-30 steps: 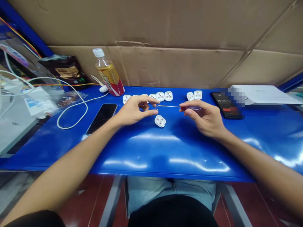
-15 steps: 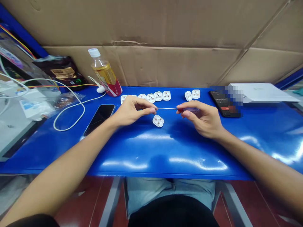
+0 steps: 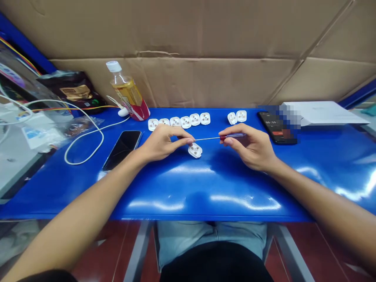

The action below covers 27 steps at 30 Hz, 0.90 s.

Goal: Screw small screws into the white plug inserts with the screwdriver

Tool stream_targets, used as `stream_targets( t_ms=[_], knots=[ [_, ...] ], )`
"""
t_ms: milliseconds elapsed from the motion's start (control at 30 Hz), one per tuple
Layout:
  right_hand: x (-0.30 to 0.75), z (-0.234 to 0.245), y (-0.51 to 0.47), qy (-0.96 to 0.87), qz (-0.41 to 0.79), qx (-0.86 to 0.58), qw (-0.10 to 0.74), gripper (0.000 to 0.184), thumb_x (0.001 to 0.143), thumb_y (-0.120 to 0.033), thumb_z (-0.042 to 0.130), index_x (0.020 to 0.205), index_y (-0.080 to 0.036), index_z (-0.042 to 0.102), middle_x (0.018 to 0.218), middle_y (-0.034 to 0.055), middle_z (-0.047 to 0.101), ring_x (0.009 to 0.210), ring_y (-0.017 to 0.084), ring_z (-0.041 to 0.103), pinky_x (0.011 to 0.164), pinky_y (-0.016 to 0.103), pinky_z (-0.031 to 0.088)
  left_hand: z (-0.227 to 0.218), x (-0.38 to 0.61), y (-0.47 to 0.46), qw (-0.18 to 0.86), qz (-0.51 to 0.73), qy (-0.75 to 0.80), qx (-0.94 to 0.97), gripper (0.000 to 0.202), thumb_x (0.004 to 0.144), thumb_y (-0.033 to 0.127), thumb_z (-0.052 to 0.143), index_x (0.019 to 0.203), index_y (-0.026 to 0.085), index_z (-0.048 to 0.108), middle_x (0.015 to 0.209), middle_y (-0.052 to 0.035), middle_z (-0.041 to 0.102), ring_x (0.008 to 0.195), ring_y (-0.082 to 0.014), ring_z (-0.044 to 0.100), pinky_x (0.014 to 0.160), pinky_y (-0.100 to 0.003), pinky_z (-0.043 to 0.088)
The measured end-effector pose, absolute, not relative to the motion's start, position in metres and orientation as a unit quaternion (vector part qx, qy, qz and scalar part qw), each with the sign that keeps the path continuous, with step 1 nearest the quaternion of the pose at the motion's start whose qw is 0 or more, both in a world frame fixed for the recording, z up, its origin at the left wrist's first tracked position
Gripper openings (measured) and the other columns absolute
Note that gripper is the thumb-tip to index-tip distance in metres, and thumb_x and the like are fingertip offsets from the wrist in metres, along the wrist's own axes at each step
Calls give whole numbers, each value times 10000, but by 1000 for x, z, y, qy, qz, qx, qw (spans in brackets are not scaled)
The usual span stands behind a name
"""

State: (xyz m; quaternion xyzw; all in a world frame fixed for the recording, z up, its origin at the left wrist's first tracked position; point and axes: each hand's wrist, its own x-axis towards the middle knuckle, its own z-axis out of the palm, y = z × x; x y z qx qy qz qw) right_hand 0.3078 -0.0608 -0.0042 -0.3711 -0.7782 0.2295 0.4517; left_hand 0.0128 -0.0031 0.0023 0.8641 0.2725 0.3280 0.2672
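Observation:
A screwdriver (image 3: pixel 233 136) with a dark translucent handle and red collar is gripped in my right hand (image 3: pixel 251 147), its thin metal shaft pointing left, almost level. The shaft's tip meets the pinched thumb and fingers of my left hand (image 3: pixel 164 143); anything small between them is hidden. Just below these fingertips a white plug housing (image 3: pixel 195 150) lies on the blue table, open side up, with brass-coloured pieces inside. Behind my left hand stands a row of several similar white plug housings (image 3: pixel 195 119), partly covered by the hand. Two more white housings (image 3: pixel 241 116) sit farther right.
A drink bottle (image 3: pixel 129 92), a white cable (image 3: pixel 84 160) and a phone (image 3: pixel 123 149) are at the left. Another phone (image 3: pixel 277 129) and a white box (image 3: pixel 323 113) lie at the back right. Brown cardboard (image 3: pixel 205 82) rises behind the blue table (image 3: pixel 205 196).
My left fingertips and the screwdriver's tip have come down slightly, closer to the near plug housing. The shaft now slopes a little toward the left. The view has shifted slightly.

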Motion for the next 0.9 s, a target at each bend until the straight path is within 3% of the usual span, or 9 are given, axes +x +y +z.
stream_targets(
  t_ms=[233,567,633,767,900],
  knots=[
    [308,1,-67,-836,114,-320,431,236,982,-184,693,1175,-307,752,1091,28,828,958,226,801,859,380,676,-1,20,-11,325,340,303,829,291,996,428,704,927,188,853,941,-70,843,868,-205,791,844,-282,610],
    [299,-3,-72,-780,221,-361,462,140,1011,-253,697,1148,-257,719,973,24,824,826,180,816,830,331,693,-2,28,-21,320,405,303,801,238,946,415,778,1013,207,874,904,-65,845,789,-205,780,789,-309,616],
    [299,-2,-72,-787,208,-358,458,143,1004,-253,705,1145,-257,724,994,25,827,825,174,815,824,318,689,-2,27,-20,328,388,289,811,269,920,416,808,1087,212,862,963,-72,845,843,-211,775,835,-320,609],
    [302,0,-70,-804,149,-366,444,118,993,-274,700,1101,-268,749,988,18,836,783,182,807,781,317,684,-1,23,-12,296,350,258,851,532,804,436,909,1276,223,789,1236,-106,785,986,-220,731,934,-349,580],
    [306,1,-68,-834,59,-354,419,88,951,-250,708,1013,-285,760,922,2,838,723,197,789,696,321,662,0,16,-5,262,276,263,887,559,798,491,901,1266,212,777,1187,-98,776,956,-211,707,889,-340,554]
  ],
)
